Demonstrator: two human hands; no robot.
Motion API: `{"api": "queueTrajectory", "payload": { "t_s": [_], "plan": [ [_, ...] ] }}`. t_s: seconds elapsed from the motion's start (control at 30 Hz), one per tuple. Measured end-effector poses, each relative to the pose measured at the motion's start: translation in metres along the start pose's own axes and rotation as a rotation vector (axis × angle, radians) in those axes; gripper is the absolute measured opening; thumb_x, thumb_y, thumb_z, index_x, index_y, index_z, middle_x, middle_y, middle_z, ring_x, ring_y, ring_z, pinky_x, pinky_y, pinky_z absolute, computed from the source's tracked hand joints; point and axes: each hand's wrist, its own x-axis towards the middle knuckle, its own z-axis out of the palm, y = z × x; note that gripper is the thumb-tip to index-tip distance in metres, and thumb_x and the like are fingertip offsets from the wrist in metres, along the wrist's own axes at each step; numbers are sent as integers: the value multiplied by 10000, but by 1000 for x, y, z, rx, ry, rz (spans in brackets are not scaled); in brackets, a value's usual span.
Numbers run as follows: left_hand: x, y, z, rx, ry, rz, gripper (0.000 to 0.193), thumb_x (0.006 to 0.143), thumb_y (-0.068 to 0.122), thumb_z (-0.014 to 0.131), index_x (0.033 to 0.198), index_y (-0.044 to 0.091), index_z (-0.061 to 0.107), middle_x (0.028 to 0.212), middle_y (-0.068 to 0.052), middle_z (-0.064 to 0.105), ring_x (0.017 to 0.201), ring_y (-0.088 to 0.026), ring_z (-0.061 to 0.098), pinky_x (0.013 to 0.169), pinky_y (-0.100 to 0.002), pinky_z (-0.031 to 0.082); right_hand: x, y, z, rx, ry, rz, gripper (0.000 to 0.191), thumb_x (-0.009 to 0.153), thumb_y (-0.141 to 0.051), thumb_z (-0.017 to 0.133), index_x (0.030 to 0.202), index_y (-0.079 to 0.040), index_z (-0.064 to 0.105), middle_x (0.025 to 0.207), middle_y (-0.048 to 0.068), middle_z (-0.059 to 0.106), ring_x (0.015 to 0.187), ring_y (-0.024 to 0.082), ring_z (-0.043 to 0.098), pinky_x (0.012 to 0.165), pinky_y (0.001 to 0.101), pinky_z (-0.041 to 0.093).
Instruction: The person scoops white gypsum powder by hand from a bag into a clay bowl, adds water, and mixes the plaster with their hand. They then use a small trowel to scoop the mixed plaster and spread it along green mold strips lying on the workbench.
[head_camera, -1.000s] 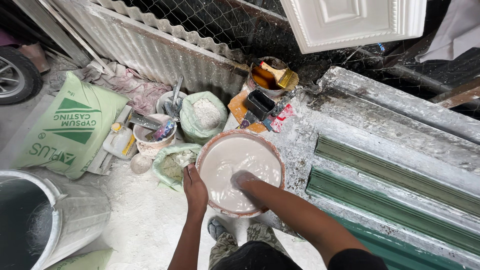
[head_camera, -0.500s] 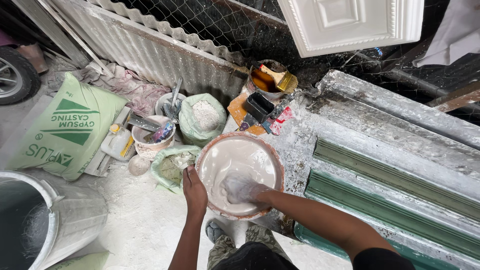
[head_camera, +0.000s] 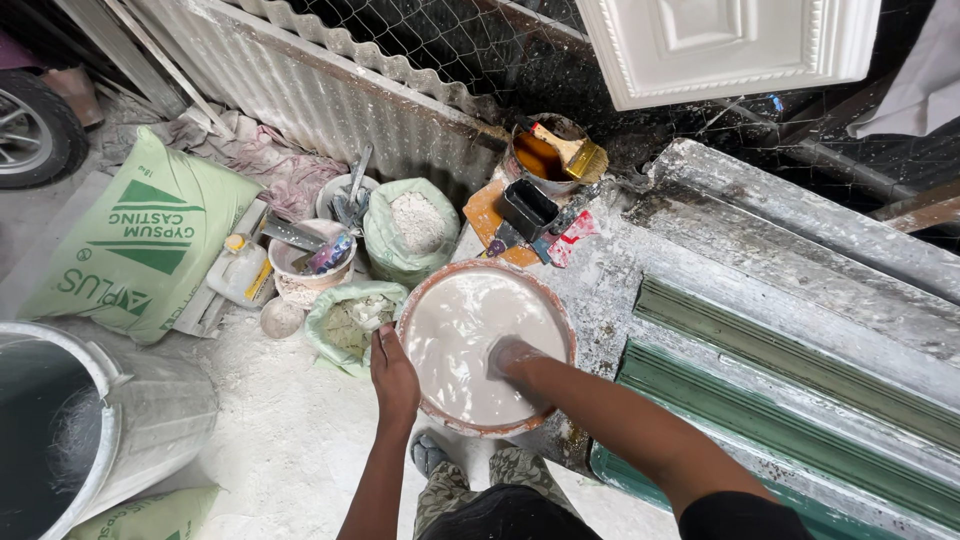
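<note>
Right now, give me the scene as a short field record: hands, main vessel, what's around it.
left hand: left hand grips the rim of the basin on its near left side
right hand: right hand sunk in the white mix, coated with it
basin: round, reddish rim, nearly full
left of basin: open green bags of powder, small bucket of tools, printed green sack
behind basin: tin with paintbrush
right: long green mould
near left: large grey bucket
</note>
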Motion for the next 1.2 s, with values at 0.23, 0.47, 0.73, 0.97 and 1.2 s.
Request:
{"api": "queueTrajectory", "payload": {
  "t_s": [0.23,0.47,0.73,0.97,1.2],
  "plan": [
    [1,-3,3,-2,5,-30,741,1035,533,320,1532,-14,376,1548,-233,448,1420,-357,449,1167,-410,329,41,6,67,-29,-44,-32,492,791,-303,682,1168,13,693,1152,263,686,1069,371,662,972,491,498],
    [2,-4,2,17,-1,-40,754,1028,540,321,1535,-15,375,1561,-235,435,1437,-361,428,1177,-415,312,-39,-28,-13,24,36,-69,409,830,-272,645,1125,6,703,1104,245,706,1020,355,688,942,463,527],
    [3,-5,2,11,-13,-31,755,1027,536,325,1528,-25,385,1555,-236,446,1437,-358,435,1185,-412,309,-121,-80,-114,341,-101,69,333,896,-253,598,1100,-18,716,1072,211,719,979,331,705,928,435,539],
    [4,-7,1,25,-17,-28,763,1030,538,327,1531,-36,368,1568,-237,426,1453,-362,411,1190,-410,296,-102,-79,-72,44,-100,-99,312,896,-186,558,1070,-7,744,1000,205,745,918,312,721,925,453,561],
    [5,-9,1,32,-27,-4,749,1037,536,325,1523,-30,394,1552,-238,452,1436,-365,436,1186,-407,308,-122,-87,-73,-3,126,-125,406,980,-327,525,834,-17,742,821,202,692,813,380,728,827,473,593]
  ]
}}
